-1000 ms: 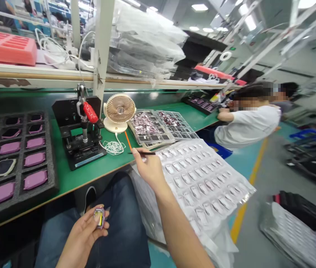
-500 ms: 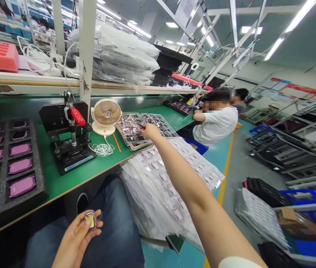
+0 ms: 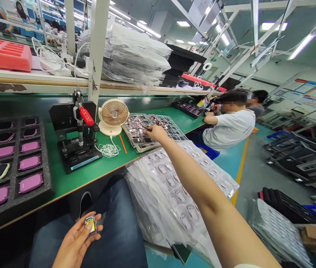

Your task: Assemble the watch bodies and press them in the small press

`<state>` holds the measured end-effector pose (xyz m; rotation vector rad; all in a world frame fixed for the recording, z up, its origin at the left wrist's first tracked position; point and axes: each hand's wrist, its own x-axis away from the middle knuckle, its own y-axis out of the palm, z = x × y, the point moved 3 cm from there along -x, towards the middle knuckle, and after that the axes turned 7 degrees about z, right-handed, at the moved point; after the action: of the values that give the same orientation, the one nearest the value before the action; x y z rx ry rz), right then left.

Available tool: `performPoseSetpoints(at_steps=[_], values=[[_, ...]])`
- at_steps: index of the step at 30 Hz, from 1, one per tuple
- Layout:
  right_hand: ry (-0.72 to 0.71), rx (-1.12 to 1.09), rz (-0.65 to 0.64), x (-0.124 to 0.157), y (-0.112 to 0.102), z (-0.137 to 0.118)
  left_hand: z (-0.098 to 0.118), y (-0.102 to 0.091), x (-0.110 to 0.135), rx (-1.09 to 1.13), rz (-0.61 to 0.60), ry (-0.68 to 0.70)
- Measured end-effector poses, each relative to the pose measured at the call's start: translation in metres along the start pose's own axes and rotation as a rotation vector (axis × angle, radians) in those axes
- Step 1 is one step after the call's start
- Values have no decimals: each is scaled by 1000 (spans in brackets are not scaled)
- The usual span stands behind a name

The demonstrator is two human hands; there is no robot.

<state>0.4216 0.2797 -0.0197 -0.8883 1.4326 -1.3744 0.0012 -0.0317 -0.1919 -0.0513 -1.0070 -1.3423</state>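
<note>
My left hand [image 3: 75,242] rests well below the parts tray [image 3: 135,136], over my jeans [image 3: 121,238], its thumb and fingers pinching a small rectangular device [image 3: 90,225]. My right hand [image 3: 158,134] hovers at the parts tray's edge, pinching a thin dark stick [image 3: 147,128]. A small fan [image 3: 113,114] stands just left of the tray on the green tabletop [image 3: 63,182], and clear blister sheets [image 3: 174,186] lie just below it.

Table [image 3: 71,182] left to right: foam tray [image 3: 15,167] at left end, hand press [image 3: 75,139] right of it, desk fan [image 3: 113,115] just beside that, parts trays [image 3: 144,130] next, shelf [image 3: 35,80] above along back edge, blister sheets [image 3: 174,197] piled off front edge, co-worker [image 3: 230,128] seated further along.
</note>
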Motion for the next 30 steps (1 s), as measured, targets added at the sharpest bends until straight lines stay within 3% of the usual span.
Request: performPoseSetpoints(at_steps=[6,11,15,20,24,27,30], values=[[-80,64,6,-2,0,-7,21,17,12,-29,-53,84],[-130,93,1,-7,3,-7,33,20,18,-49,-33,161],[-101,75,52,-9,1,-4,36,18,18,-27,-24,193],[-33,19,124,-4,-3,0,39,20,16,70,-70,130],[15,-24,198,2,-15,4,40,21,13,52,-82,153],[-5,-159,323,30,-34,-8,38,17,11,-119,-9,276],[-220,-499,402,99,-48,-46,36,15,11,-406,106,486]])
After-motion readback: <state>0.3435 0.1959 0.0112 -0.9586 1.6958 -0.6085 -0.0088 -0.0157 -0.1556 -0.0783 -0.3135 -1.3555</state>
